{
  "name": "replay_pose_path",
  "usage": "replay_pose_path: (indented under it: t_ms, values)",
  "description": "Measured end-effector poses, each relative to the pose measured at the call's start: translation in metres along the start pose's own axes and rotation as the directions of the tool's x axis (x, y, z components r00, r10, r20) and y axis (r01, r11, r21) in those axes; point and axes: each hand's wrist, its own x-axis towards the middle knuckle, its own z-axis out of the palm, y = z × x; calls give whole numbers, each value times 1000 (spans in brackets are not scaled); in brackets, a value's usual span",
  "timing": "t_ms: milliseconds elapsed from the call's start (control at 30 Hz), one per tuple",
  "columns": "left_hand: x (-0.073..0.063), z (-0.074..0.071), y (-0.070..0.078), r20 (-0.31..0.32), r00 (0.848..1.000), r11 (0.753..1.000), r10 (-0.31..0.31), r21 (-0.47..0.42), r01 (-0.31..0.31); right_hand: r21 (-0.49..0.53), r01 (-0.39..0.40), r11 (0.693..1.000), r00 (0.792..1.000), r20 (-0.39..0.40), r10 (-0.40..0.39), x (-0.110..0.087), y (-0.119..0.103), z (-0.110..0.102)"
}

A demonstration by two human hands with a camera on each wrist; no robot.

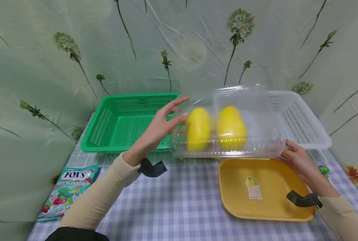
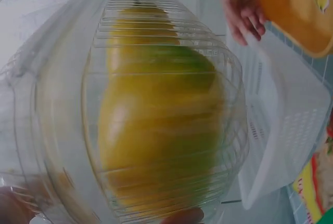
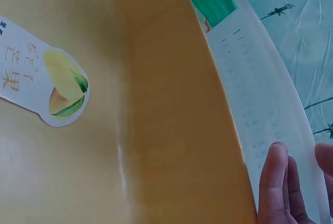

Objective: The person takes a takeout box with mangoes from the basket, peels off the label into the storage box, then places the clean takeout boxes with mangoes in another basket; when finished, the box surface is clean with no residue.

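A clear plastic clamshell box (image 1: 263, 124) hangs raised and tilted before the baskets. Through its wall show two yellow mangoes, one left (image 1: 198, 129) and one right (image 1: 231, 129); the left wrist view shows green patches on a mango (image 2: 156, 115). My left hand (image 1: 159, 127) holds the box's left end between thumb and fingers. At its lower right corner is my right hand (image 1: 299, 164), overlapping the corner in the head view. In the right wrist view, that hand's fingers (image 3: 274, 182) and thumb stand apart with nothing visible between them.
Behind stand a green basket (image 1: 103, 134) and a white basket (image 1: 305, 124). A yellow tray (image 1: 233, 201) with a mango-printed card (image 1: 253, 189) lies below the right hand. A Fox's candy bag (image 1: 68, 190) lies left; a small green item (image 1: 324, 170) sits beyond the right forearm.
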Motion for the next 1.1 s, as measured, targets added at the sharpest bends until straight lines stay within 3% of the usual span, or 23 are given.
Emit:
replay_pose_path:
  t_ms: [133, 267, 533, 633, 833, 1100]
  values:
    - [31, 7, 3, -7, 1000, 999, 3, 48, -3, 31, 4, 1000, 1000, 16, -5, 3, 1, 2]
    - [60, 16, 0, -2, 1000, 998, -2, 68, 2, -4, 6, 1000, 1000, -8, -6, 4, 0, 4]
    - [107, 34, -1, 10, 1000, 990, -13, 142, 11, 18, 6, 1000, 1000, -2, -6, 2, -1, 5]
    - [121, 40, 2, 7, 1000, 986, -20, 168, 19, 20, 6, 1000, 1000, -5, -6, 2, -2, 5]
    - [144, 57, 3, 2, 1000, 970, 22, 241, -21, 28, 13, 1000, 1000, 2, -13, 3, -2, 5]
    - [163, 82, -4, 25, 1000, 987, -17, 160, 13, 39, 12, 999, 1000, 10, -12, 3, -1, 5]
